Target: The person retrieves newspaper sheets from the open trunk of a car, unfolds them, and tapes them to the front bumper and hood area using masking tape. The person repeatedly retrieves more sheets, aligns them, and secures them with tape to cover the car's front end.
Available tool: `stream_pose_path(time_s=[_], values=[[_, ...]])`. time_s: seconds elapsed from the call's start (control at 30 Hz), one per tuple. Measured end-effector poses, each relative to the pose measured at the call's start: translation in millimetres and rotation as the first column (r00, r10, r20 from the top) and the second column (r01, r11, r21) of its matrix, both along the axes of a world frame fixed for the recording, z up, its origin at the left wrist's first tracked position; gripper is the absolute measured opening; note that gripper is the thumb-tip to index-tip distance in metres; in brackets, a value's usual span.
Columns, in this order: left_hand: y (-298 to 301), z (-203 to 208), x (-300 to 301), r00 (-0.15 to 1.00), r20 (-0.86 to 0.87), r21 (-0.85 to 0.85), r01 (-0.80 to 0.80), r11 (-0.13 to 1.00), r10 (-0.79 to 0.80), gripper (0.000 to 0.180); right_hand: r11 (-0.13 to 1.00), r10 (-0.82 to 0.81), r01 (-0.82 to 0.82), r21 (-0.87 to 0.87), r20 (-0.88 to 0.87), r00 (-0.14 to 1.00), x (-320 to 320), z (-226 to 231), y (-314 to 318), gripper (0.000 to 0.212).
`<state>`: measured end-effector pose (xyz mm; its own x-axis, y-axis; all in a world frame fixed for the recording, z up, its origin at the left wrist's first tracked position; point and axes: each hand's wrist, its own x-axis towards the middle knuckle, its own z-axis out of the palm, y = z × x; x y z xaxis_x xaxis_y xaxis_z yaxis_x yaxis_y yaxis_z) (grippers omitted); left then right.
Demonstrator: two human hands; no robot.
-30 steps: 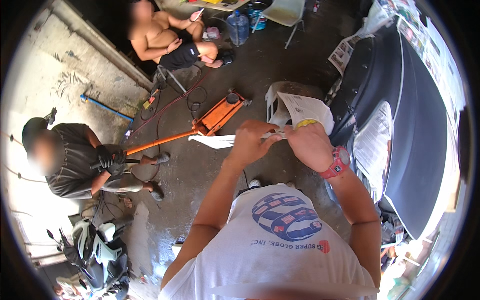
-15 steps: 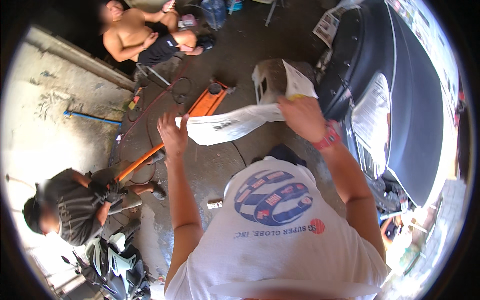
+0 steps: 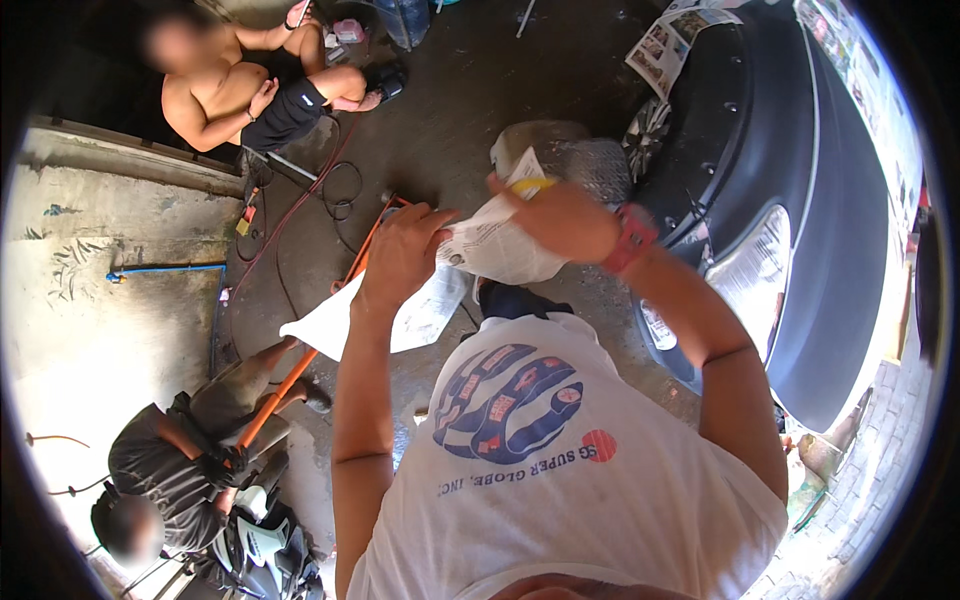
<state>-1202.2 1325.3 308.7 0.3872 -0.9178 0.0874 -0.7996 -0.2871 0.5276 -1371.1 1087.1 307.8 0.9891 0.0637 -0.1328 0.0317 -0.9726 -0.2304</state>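
A sheet of newspaper (image 3: 425,310) is stretched between my hands in front of my chest, folded and drooping on the left. My left hand (image 3: 400,255) grips its upper edge, with part of the sheet hanging beyond the wrist. My right hand (image 3: 565,218), slightly blurred, is closed on the sheet's other end. By its fingers sits a yellow curved thing (image 3: 528,187), perhaps a roll of tape; the hand partly hides it. To the right is the dark front of a car (image 3: 840,230), with its headlight (image 3: 755,285) near my right forearm.
Newspaper (image 3: 685,45) covers parts of the car. At left, a person in dark clothes (image 3: 165,450) holds an orange jack handle (image 3: 275,400) beside a motorcycle (image 3: 265,540). Another person (image 3: 220,90) sits at upper left with a phone. A red hose (image 3: 325,175) runs across the floor.
My hands have come closer together, the left moving right and up. The newspaper, earlier stretched wide, now folds and sags. My view has shifted, and the car fills more of the right side.
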Motion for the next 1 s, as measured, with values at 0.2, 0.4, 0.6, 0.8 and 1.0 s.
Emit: stream_pose_path(time_s=[0.2,0.4,0.6,0.8,1.0], values=[[-20,-5,73,0.993,-0.111,0.038,-0.036,0.999,0.040,0.020,0.997,-0.022,0.028,0.070,-0.089,0.996,68,-26,-97,0.063],[-47,10,115,0.989,-0.146,0.018,0.019,1.000,-0.017,0.018,0.974,-0.040,0.073,0.213,-0.158,0.987,120,-31,-133,0.055],[-77,38,147,0.991,-0.062,0.050,0.124,0.991,-0.121,0.016,0.892,-0.031,0.182,0.413,-0.347,0.937,163,-38,-159,0.051],[-113,61,185,0.979,-0.039,0.033,0.202,0.979,-0.201,0.014,0.759,0.050,0.304,0.575,-0.517,0.855,193,-24,-183,0.050],[-159,52,252,0.960,0.022,0.010,0.280,0.960,-0.280,0.014,0.656,0.061,0.392,0.645,-0.563,0.824,221,-27,-217,0.036]])
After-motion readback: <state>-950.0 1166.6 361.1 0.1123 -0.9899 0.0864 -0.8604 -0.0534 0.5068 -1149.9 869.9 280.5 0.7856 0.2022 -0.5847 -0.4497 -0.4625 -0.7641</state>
